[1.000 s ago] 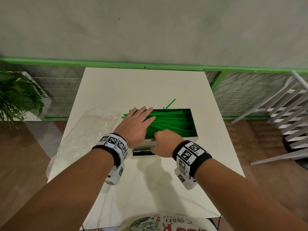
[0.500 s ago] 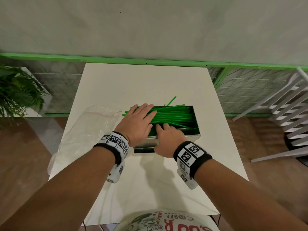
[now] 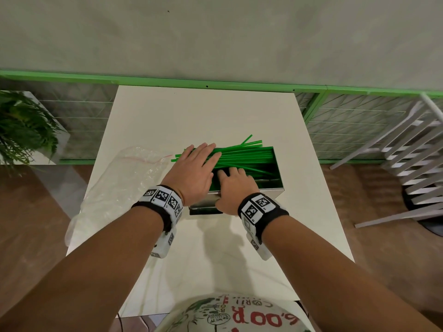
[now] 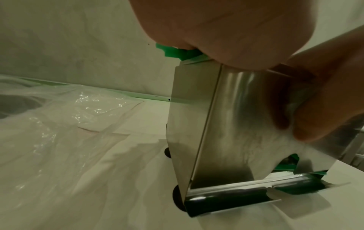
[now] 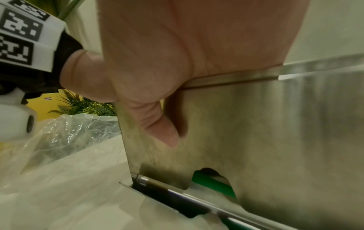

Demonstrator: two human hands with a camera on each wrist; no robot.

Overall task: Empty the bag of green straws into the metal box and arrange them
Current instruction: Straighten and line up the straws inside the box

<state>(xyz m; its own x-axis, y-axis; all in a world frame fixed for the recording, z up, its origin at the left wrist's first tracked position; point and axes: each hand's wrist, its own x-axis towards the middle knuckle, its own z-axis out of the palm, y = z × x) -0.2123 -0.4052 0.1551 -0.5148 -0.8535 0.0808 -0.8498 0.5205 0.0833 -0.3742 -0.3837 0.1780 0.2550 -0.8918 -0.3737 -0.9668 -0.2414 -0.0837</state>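
The left hand [image 3: 191, 171] lay flat, fingers straight, pressing on the green straws [image 3: 244, 156] at the left end of the metal box [image 3: 271, 188]. The right hand [image 3: 236, 188] gripped the box's near wall, fingers hooked over the rim among the straws, thumb down the outside. Most straws lay lengthwise inside; some ends poked past the left edge and a few stuck up at the back. The empty plastic bag [image 3: 119, 185] lay crumpled just left of the box on the white table [image 3: 203, 111].
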